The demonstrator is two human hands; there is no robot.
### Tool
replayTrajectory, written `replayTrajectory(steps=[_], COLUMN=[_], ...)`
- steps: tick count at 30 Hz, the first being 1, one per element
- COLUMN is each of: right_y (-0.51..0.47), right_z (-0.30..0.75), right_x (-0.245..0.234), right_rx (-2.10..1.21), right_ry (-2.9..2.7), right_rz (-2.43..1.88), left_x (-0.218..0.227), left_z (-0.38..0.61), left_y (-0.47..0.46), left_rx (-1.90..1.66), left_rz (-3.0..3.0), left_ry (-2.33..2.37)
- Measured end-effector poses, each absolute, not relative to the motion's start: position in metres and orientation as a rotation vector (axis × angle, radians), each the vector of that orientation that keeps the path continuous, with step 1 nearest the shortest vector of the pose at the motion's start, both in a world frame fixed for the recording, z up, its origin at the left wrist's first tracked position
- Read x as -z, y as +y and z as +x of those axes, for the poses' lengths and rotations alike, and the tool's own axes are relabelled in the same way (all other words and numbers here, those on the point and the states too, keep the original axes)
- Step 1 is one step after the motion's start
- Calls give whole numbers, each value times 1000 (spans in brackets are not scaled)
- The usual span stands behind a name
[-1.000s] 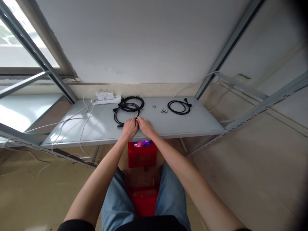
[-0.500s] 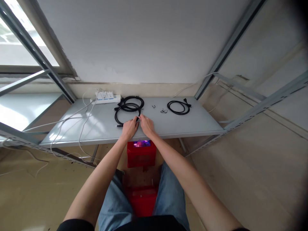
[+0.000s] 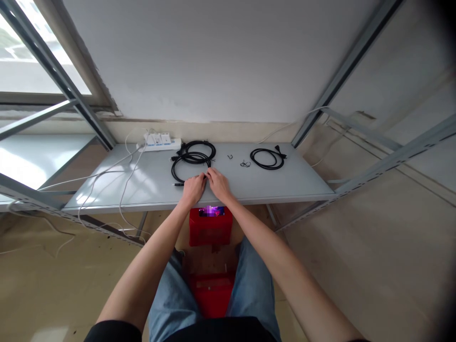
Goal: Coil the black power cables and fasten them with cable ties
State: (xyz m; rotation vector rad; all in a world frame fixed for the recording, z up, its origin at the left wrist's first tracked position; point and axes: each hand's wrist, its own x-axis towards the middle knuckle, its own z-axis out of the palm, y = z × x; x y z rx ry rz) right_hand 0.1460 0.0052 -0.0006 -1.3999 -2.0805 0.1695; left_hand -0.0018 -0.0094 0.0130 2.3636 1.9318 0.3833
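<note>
A coiled black cable [image 3: 173, 172] lies at the front middle of the grey shelf [image 3: 228, 194]. Both my hands meet at the coil's near right side. My left hand [image 3: 193, 189] is closed on the cable, its fingertips bent down. My right hand [image 3: 218, 185] pinches at the same spot, thumb and fingers close together. What lies between the fingertips is mostly hidden. The plug end [image 3: 178, 184] sticks out left of my left hand. Behind, partly overlapping, rests another black cable coil [image 3: 214, 151].
A third black cable coil [image 3: 269, 168] lies at the right, near small black twist ties [image 3: 245, 164]. A white power strip [image 3: 164, 145] with white cords stands back left. Metal uprights [image 3: 309, 118] flank the shelf; a red stool [image 3: 211, 230] is below.
My hands stay at the same part of the coil, with the fingers slightly shifted. The whole view has moved a little, and the coils lie as before.
</note>
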Motion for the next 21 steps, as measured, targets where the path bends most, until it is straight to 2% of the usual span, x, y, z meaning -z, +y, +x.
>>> replayTrajectory(steps=[21], right_y=[9], right_z=[144], right_x=[3], right_rx=[-104], right_ry=[-2085], right_rz=[-1366], left_x=[-11], left_z=[-2], left_y=[-5], left_rx=[-470], left_rz=[2309], left_ry=[1907])
